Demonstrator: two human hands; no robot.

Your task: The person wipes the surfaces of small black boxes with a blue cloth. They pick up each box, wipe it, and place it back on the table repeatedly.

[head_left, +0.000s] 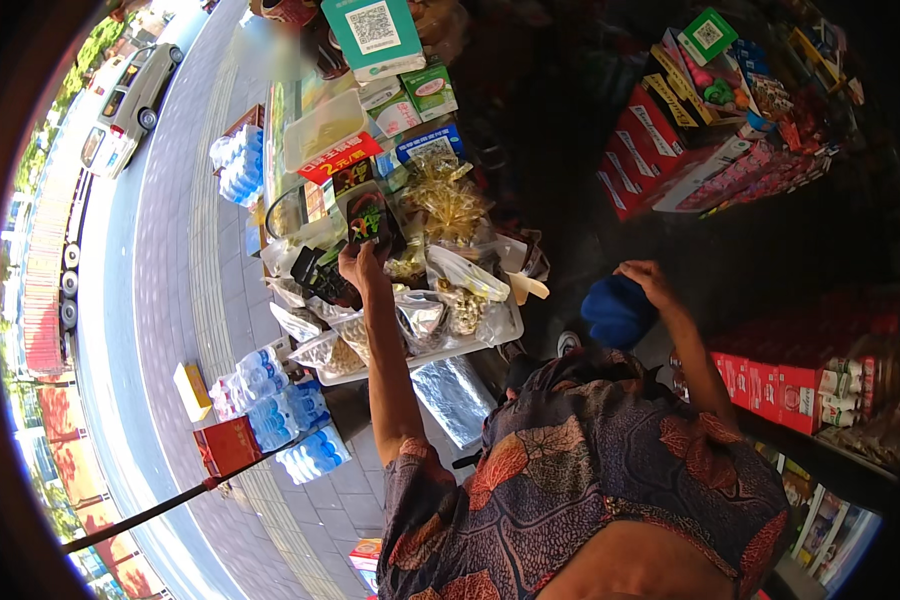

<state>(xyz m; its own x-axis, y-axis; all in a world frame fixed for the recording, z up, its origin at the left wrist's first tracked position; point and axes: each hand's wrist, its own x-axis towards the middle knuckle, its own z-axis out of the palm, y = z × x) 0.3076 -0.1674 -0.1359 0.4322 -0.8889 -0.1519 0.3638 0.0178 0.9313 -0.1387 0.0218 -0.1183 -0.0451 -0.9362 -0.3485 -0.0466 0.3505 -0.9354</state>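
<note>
My left hand (358,268) reaches over a stall counter and grips the lower end of a dark printed packet (367,214). Beside that hand lie more black packets (321,276), partly hidden by it. In my right hand (647,279) is a bunched piece of blue cloth (616,311), perhaps a cap, held in front of my body. Clear bags of dried goods (330,352) fill a white tray (506,331) under and beside my left forearm. Gold-wrapped packages (446,199) are heaped just right of the dark packet.
A green stand with a printed code (375,34) and a red price card (339,157) stand farther along the counter. Bottled-water packs (285,412) sit on the pavement at left. Red cartons (637,154) are stacked at right. A dark pole (142,517) crosses the lower left.
</note>
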